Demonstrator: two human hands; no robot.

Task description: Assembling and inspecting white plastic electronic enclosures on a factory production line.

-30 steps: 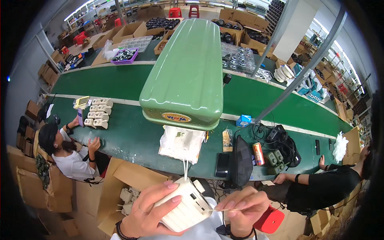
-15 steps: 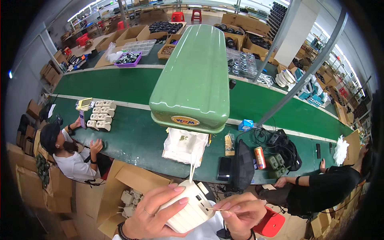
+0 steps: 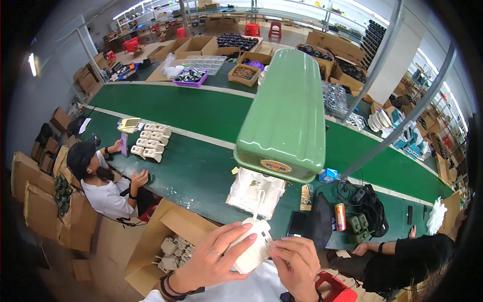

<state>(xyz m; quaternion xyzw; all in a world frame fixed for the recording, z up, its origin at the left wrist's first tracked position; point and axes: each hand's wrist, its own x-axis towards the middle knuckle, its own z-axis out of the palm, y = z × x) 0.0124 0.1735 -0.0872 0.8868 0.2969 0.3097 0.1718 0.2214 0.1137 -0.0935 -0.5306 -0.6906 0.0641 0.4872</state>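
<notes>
My left hand (image 3: 221, 254) wraps round a cream plastic housing (image 3: 253, 254) with dark slots on its face, holding it up in front of the bench edge. A pale loop strap (image 3: 259, 204) rises from the housing's top end. Against the slotted side presses my right hand (image 3: 297, 259), its thumb and fingertips pinched together; whatever lies between them is hidden now. Beyond, a white cloth-like sheet (image 3: 256, 194) lies on the green bench (image 3: 191, 186), under a large green machine head (image 3: 284, 116).
A cardboard box (image 3: 183, 221) with several cream housings stands at lower left. More cream housings (image 3: 152, 142) sit in rows by a seated person (image 3: 103, 186). A black bag (image 3: 318, 219), an orange can (image 3: 340, 216) and green units (image 3: 358, 224) lie rightward, near another person (image 3: 402, 264).
The view has shifted, so the bench and machine appear farther right. My right fingertips have closed in on the housing's slotted side; the thin stick-like piece seen in them before is now hidden.
</notes>
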